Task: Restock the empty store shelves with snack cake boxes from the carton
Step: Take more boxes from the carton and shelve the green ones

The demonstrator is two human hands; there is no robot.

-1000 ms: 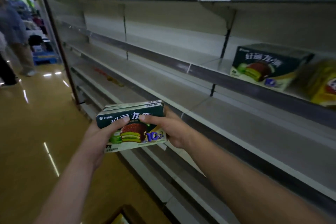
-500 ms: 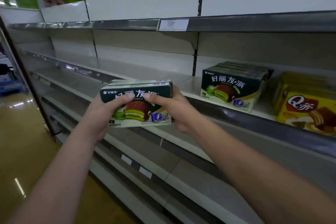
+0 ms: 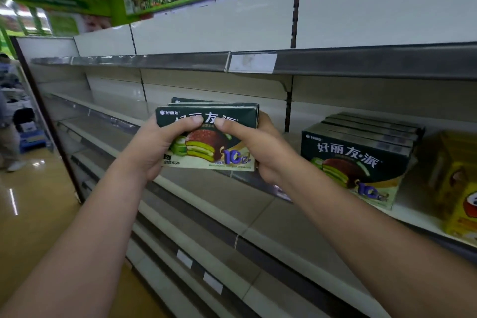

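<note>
Snack cake boxes (image 3: 206,137): a small stack of green boxes held in both hands, left of the shelved row of green boxes (image 3: 356,155), apart from it
Edges: the stack's lower edge sits over the front rail of the middle shelf (image 3: 118,111) that carries the shelved row; whether it touches the rail cannot be told
Open room: bare shelf surface runs leftward from the shelved row, behind and past the held stack; the upper shelf (image 3: 154,60) overhangs it, above the stack's top edge
Left hand (image 3: 157,147): grips the stack's left end, thumb laid across the printed front; forearm stretched forward
Right hand (image 3: 260,147): grips the right end, between the stack and the shelved row; thumb across the front, its tip almost meeting the left thumb
Facing: printed front toward the camera, upright; long axis level, left to right, roughly along the shelf front
Beyond: yellow box (image 3: 459,188) just right of the shelved row
</note>
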